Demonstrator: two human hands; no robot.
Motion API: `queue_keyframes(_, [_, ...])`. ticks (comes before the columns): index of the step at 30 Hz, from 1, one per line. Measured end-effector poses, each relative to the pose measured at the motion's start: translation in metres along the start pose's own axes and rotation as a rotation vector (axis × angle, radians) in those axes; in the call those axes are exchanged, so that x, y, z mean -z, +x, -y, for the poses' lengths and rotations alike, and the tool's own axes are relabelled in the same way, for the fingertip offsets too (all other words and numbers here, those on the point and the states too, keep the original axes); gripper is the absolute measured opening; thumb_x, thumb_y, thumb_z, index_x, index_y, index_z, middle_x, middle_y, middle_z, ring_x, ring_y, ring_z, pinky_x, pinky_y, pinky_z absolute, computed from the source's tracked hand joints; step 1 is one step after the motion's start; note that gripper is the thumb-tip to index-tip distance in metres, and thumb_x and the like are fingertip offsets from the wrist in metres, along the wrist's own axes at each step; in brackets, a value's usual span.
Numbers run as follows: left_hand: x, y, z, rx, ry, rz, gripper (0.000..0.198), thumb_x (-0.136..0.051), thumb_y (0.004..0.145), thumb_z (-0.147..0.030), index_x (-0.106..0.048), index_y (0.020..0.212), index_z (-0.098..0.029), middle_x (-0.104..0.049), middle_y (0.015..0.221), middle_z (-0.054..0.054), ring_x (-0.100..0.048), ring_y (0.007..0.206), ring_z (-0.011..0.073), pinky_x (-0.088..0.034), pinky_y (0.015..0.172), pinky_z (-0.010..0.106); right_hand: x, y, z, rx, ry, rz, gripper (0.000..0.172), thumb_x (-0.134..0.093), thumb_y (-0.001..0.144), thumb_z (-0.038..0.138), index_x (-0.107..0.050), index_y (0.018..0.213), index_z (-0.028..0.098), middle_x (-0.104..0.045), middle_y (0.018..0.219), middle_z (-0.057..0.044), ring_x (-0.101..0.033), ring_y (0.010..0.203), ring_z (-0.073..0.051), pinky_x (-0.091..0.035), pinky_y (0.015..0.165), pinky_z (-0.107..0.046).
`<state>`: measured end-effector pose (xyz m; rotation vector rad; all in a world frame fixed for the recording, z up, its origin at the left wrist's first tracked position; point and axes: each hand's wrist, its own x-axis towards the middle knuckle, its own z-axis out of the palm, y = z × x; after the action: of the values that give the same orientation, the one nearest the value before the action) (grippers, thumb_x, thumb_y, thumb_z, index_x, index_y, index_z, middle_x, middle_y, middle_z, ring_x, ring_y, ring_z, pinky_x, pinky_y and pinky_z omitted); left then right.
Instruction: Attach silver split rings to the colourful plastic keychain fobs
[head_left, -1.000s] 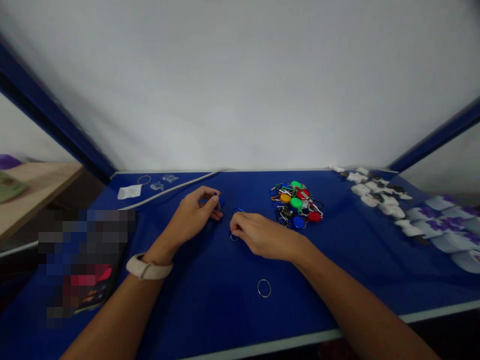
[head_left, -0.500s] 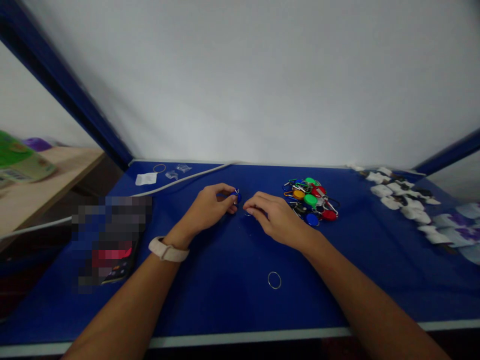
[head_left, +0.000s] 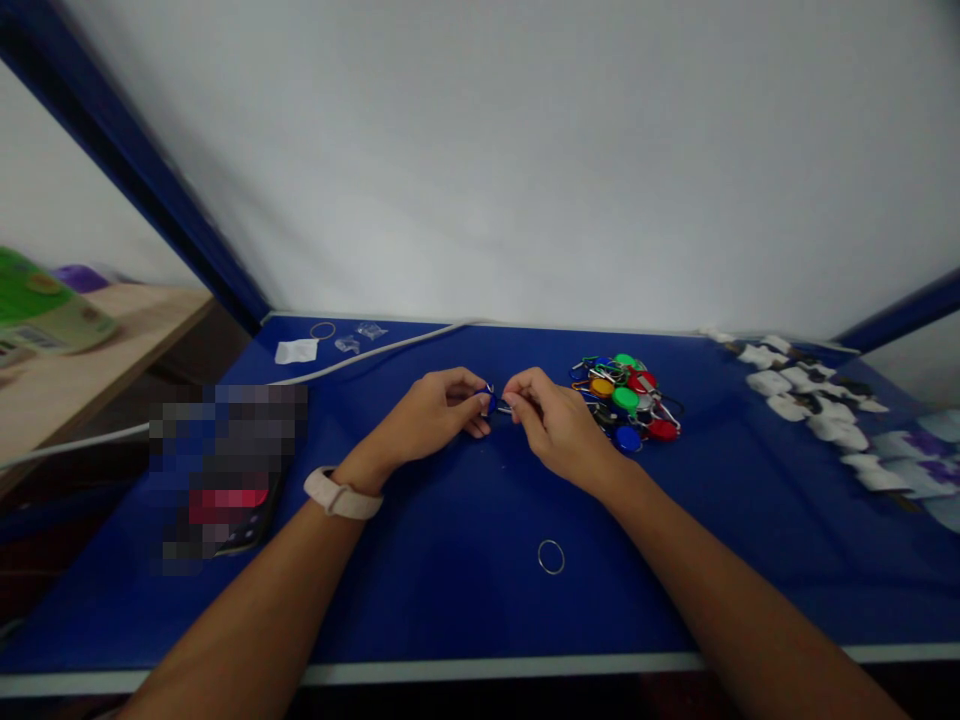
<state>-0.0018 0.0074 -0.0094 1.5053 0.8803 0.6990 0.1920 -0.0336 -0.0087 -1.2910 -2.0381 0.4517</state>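
My left hand (head_left: 439, 412) is closed, its thumb and fingers pinching a blue retractable badge reel (head_left: 492, 401) just above the blue table. Facing it, my right hand (head_left: 551, 418) is closed too. Its thumb and forefinger grip a thin metal piece (head_left: 505, 409), mostly covered by the fingertips, which meets or nearly meets the reel. To the right lies a pile of badge reels with carabiner clips (head_left: 625, 399) in green, blue, red and orange. Closer to my body, a thin metal ring (head_left: 551, 542) rests flat on the table.
At the left lies a phone (head_left: 244, 535), partly blurred out. Behind it a white cable (head_left: 390, 350) crosses the table, near a white paper (head_left: 296, 351) and crumpled clear plastic (head_left: 371, 330). White bundled items (head_left: 791, 407) line the right side. A wall stands behind.
My hands have come together. The reel in my left hand moved slightly right, and the metal piece in my right hand now sits against or very near it.
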Motion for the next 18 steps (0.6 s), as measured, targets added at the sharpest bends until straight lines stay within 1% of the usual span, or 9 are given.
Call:
queue_keyframes(4, [-0.0010,-0.0006,0.0006,-0.006,-0.010,0.036,0.018,-0.064,0.089,-0.028,-0.063,0.099,-0.013,-0.072,0.075,0.005,-0.072,0.069,0.0174,-0.060,0.069,0.032,-0.0014,-0.0002,0.0003,0.017,0.021,-0.041,0.006,-0.047,0.098,0.023,-0.051,0.098,0.019,-0.062,0.071,0.000,-0.059,0.062,-0.013,-0.042,0.062,-0.026])
queue_keyframes(9, [-0.0018,-0.0015,-0.0024,-0.019,0.021,0.063,0.019,-0.064,0.089,-0.030,-0.066,0.098,-0.014,-0.074,0.082,0.007,-0.071,0.070,0.0168,-0.059,0.071,0.032,-0.0039,-0.0003,-0.0011,0.031,0.045,-0.035,0.004,-0.049,0.097,0.022,-0.051,0.098,0.020,-0.066,0.076,-0.001,-0.063,0.067,-0.014,-0.045,0.065,-0.026])
queue_keyframes(13, [-0.0017,-0.0017,-0.0049,-0.012,0.046,0.063,0.023,-0.065,0.088,-0.034,-0.069,0.099,-0.014,-0.074,0.080,0.007,-0.070,0.069,0.0178,-0.059,0.071,0.033,-0.0058,-0.0006,-0.0019,0.036,0.059,-0.036,0.004,-0.049,0.097,0.022,-0.052,0.098,0.020,-0.067,0.077,-0.001,-0.064,0.069,-0.014,-0.047,0.067,-0.026])
queue_keyframes(18, [-0.0013,-0.0005,-0.0036,-0.021,0.035,0.060,0.030,-0.068,0.085,-0.036,-0.071,0.107,-0.014,-0.075,0.080,0.007,-0.072,0.074,0.0200,-0.059,0.075,0.035,-0.0051,-0.0009,-0.0024,0.018,0.044,-0.066,0.004,-0.050,0.097,0.021,-0.052,0.099,0.020,-0.068,0.077,-0.001,-0.066,0.070,-0.014,-0.049,0.069,-0.027])
